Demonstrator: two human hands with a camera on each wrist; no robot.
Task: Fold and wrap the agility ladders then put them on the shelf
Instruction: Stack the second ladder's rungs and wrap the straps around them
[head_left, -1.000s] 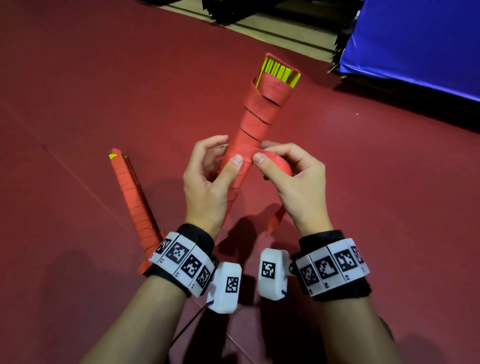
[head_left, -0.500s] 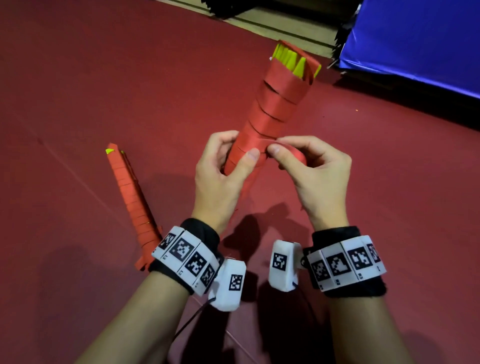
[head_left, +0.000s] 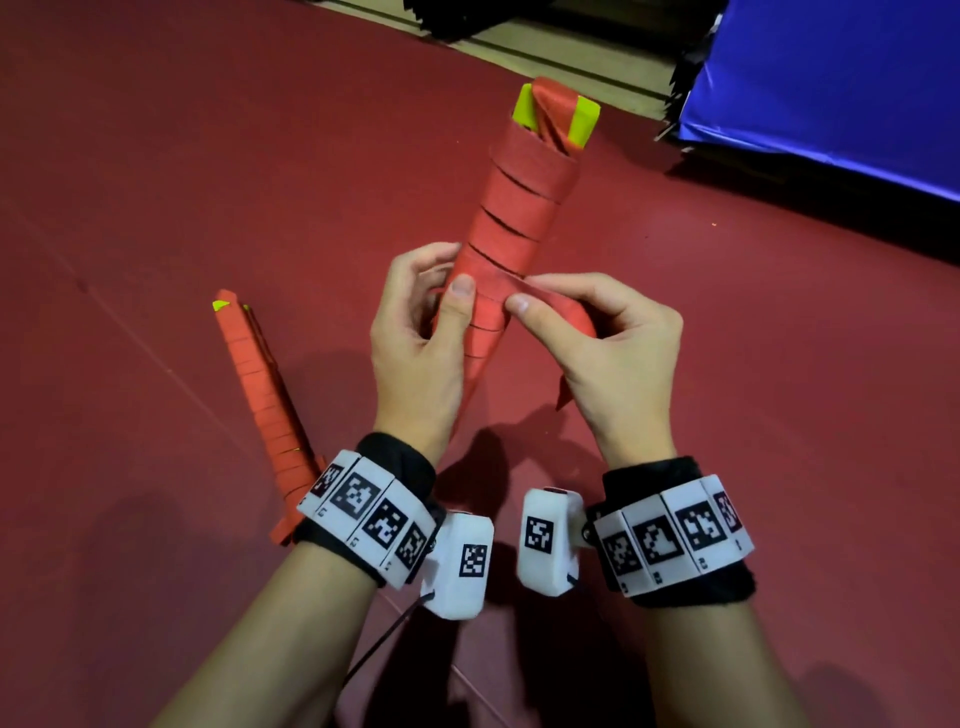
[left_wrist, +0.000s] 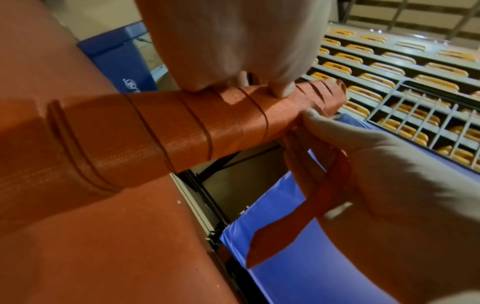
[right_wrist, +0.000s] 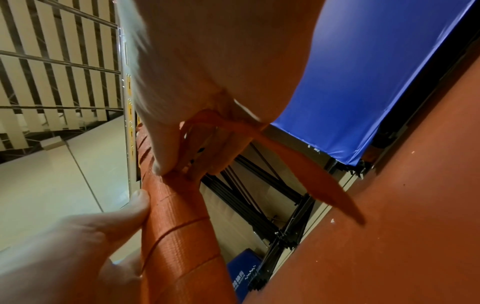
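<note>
1. Wrapped ladder bundle (head_left: 511, 228): held above the red floor mat (head_left: 208, 182), tilted, yellow-green rung ends at its far tip, red strap wound round it in spiral turns.
2. Left hand (head_left: 415, 343): curled round the bundle's lower part, thumb pressed on the wrap.
3. Right hand (head_left: 613, 353): just right of the bundle, pinching the loose strap end (left_wrist: 298, 218) against the wrap; the free tail hangs below the fingers.
4. Hands close together, thumbs nearly touching, both on the bundle.
5. Second wrapped ladder (head_left: 262, 400): lying on the mat, left of the bundle, untouched.
6. Blue mat (head_left: 831, 78): far right of the bundle.
</note>
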